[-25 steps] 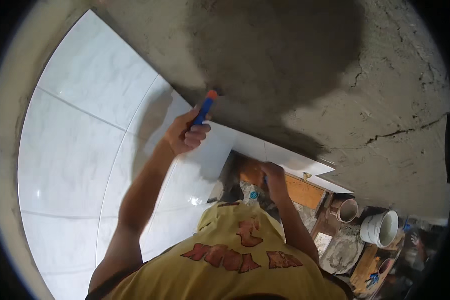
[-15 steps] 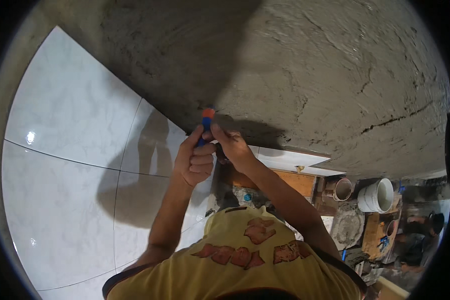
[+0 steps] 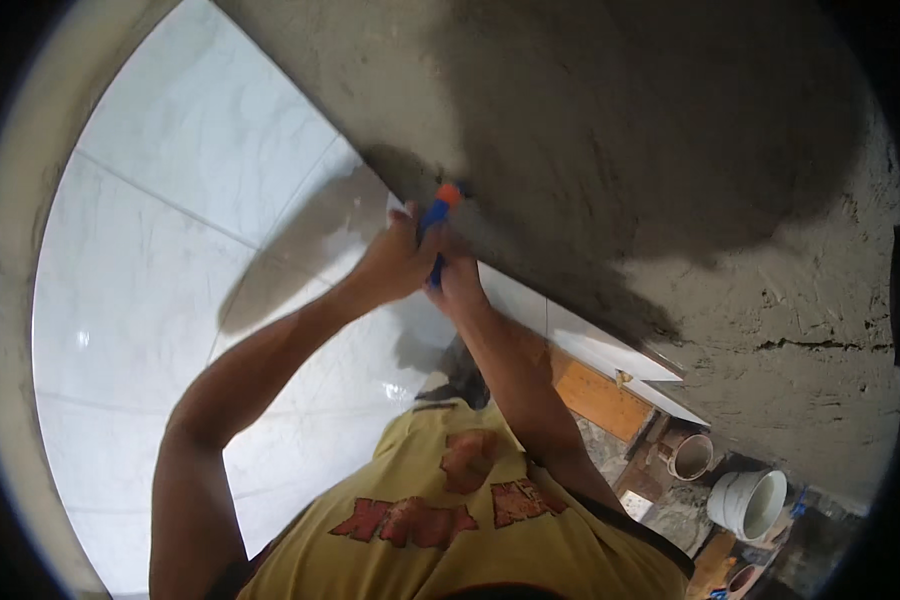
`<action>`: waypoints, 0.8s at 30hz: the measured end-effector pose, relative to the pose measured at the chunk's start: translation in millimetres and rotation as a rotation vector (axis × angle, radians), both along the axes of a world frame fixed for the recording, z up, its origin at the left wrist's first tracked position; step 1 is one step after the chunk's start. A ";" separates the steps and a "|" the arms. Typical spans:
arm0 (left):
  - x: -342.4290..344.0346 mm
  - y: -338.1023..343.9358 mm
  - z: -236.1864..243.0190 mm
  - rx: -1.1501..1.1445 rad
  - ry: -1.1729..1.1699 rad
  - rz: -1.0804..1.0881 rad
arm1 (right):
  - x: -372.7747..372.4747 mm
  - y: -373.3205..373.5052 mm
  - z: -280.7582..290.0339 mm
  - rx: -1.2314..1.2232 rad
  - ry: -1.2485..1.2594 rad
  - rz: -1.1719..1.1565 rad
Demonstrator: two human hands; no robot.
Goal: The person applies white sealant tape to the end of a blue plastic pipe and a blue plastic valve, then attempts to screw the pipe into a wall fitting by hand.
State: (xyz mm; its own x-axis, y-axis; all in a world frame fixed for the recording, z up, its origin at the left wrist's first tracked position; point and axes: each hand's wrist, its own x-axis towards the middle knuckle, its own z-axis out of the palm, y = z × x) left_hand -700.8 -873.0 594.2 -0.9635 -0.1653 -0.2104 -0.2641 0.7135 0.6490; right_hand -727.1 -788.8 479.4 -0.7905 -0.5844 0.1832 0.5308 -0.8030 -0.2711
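Observation:
A hand tool with a blue handle and an orange collar is held up against the wall, tilted with its orange end toward the upper right. Its working tip is too small and dark to make out. My left hand is closed around the upper handle, and my right hand grips lower down, by the handle's blue end. Both hands are close to the edge where white marbled wall tiles meet grey mortar. My shadow falls across the tiles and mortar.
A row of white tile runs along the mortar's lower edge to the right. Below it are an orange-brown board, a brownish bucket and a white bucket. A crack crosses the mortar at right.
My view has turned, so the tiles and buckets sit differently. The tool has gone from near upright to tilted right. My left elbow has swung outward, and both hands still hold the handle.

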 end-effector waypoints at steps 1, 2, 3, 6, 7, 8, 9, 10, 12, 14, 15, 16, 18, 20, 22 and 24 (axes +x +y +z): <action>0.1 -1.5 -12.3 -0.337 0.147 -0.119 | -4.5 2.0 -5.3 0.025 -0.019 -0.030; -0.9 33.0 16.0 -0.247 0.020 -0.131 | -7.8 10.4 -15.9 0.057 -0.048 -0.084; 1.7 28.5 15.3 -0.248 0.021 -0.113 | -3.7 11.5 -11.6 0.056 -0.045 -0.067; 0.5 16.0 11.4 -0.106 0.028 -0.127 | -1.7 32.2 10.4 0.096 0.112 -0.163; -0.7 6.9 14.9 0.205 -0.146 -0.070 | -0.5 41.5 22.1 0.279 0.065 -0.230; -1.1 -0.9 20.0 0.509 -0.328 -0.017 | 2.7 49.9 35.7 0.459 0.011 -0.303; -3.5 -11.1 13.1 0.508 -0.338 -0.049 | 2.7 55.1 45.4 0.464 0.003 -0.335; -4.8 -22.9 -4.4 1.128 -0.508 -0.059 | 1.7 59.6 53.9 0.568 -0.001 -0.347; -1.8 -21.4 -23.7 1.939 -0.681 -0.126 | -0.3 64.9 69.9 0.681 -0.023 -0.389; 2.5 -24.0 -25.2 1.960 -0.695 -0.098 | -2.1 59.4 81.0 0.945 0.063 -0.361; 1.1 -20.9 -23.3 1.988 -0.664 -0.050 | -7.1 58.4 77.1 0.962 0.051 -0.379; -2.3 -19.3 -17.3 1.801 -0.630 -0.042 | -13.6 55.6 71.3 0.929 0.058 -0.393; -0.8 -8.9 -2.6 1.563 -0.590 0.053 | -14.5 52.4 67.0 0.897 0.084 -0.371; -1.8 -1.0 6.7 1.311 -0.539 0.149 | -9.4 54.3 71.1 0.789 -0.041 -0.385; 0.0 4.2 12.8 1.038 -0.524 0.127 | -11.3 51.7 54.4 0.674 -0.054 -0.345; 0.8 1.7 16.1 0.909 -0.470 0.107 | -13.3 42.7 46.0 0.554 -0.065 -0.297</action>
State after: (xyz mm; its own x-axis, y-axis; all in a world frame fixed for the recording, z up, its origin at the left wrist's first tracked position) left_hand -700.0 -871.2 610.2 -0.7410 0.1650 -0.6509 -0.6642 -0.0379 0.7466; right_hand -740.4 -746.1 525.4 -0.9330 -0.3324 -0.1379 0.3362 -0.6683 -0.6636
